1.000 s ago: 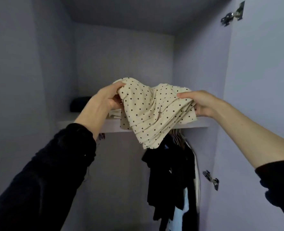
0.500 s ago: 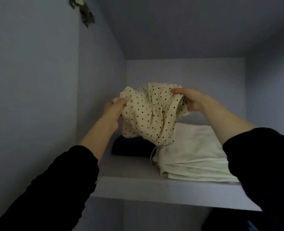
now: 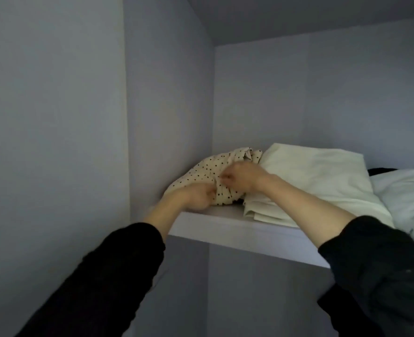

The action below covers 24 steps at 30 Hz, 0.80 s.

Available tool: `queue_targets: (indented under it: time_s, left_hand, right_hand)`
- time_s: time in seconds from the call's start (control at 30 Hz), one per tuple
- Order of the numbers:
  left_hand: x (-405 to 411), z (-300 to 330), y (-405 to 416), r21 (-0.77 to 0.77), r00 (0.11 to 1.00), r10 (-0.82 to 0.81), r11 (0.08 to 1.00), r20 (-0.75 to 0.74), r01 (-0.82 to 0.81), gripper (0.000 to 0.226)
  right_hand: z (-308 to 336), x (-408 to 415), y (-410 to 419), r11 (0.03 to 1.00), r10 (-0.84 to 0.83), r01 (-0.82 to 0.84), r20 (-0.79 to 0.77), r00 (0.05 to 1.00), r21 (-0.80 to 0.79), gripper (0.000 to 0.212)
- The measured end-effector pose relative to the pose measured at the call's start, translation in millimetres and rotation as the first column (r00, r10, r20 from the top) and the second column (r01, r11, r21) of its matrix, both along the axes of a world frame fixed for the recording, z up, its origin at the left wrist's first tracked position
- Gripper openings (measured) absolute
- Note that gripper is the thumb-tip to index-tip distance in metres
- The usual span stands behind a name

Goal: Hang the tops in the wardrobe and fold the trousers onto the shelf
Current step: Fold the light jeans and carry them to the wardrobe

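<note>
The polka-dot trousers (image 3: 209, 173) lie bunched at the left end of the wardrobe shelf (image 3: 225, 224), against the side wall and beside a folded cream garment (image 3: 310, 181). The left hand (image 3: 196, 197) grips their front edge; the right hand (image 3: 242, 176) seems to pinch the fabric, though blur obscures its fingers.
</note>
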<state>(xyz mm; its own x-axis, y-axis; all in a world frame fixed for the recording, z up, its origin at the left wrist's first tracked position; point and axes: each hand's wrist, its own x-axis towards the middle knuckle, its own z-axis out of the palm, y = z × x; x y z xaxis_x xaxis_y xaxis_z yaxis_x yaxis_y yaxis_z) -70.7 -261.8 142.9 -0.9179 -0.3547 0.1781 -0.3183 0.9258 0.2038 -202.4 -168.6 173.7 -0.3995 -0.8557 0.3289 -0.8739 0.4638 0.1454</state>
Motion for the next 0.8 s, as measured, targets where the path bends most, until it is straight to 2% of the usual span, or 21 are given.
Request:
queue_targets:
  time_s: [0.07, 0.2, 0.27, 0.37, 0.43, 0.5, 0.57, 0.63, 0.8]
  left_hand:
    - [3, -26, 9, -0.039, 0.999, 0.034, 0.999, 0.022, -0.033, 0.043]
    - [28, -23, 27, 0.024, 0.982, 0.118, 0.993, -0.147, -0.116, 0.041]
    - [48, -17, 36, 0.056, 0.961, 0.147, 0.989, -0.235, -0.138, 0.04]
    - [94, -31, 55, 0.152, 0.915, 0.211, 0.974, -0.345, -0.167, 0.04]
    - [137, -58, 72, 0.238, 0.895, 0.287, 0.948, -0.343, -0.212, 0.043]
    - [175, -90, 83, 0.304, 0.882, 0.334, 0.923, -0.332, -0.235, 0.046]
    - [226, -129, 95, 0.397, 0.845, 0.441, 0.864, -0.302, -0.309, 0.043]
    - [270, -163, 107, 0.478, 0.788, 0.542, 0.796, -0.291, -0.371, 0.039]
    - [410, -255, 171, 0.626, 0.575, 0.773, 0.592, -0.266, -0.506, 0.026]
  right_hand:
    - [-24, 1, 8, 0.977, -0.051, 0.057, -0.035, 0.998, 0.206, 0.047]
    - [-18, 22, 24, 0.97, -0.085, 0.096, -0.057, 0.995, 0.224, 0.047]
    - [-17, 44, 34, 0.988, -0.01, 0.008, 0.008, 1.0, 0.154, 0.044]
    - [-44, 85, 50, 0.98, 0.197, -0.195, 0.095, 0.976, -0.032, 0.043]
    - [-77, 119, 58, 0.949, 0.31, -0.298, 0.136, 0.941, -0.104, 0.043]
    - [-106, 147, 64, 0.919, 0.367, -0.318, 0.213, 0.905, -0.231, 0.044]
    - [-136, 190, 65, 0.909, 0.388, -0.311, 0.296, 0.873, -0.277, 0.041]
    - [-165, 231, 66, 0.923, 0.382, -0.334, 0.351, 0.855, -0.191, 0.038]
    - [-258, 363, 93, 0.807, 0.517, -0.59, 0.517, 0.682, -0.027, 0.028]
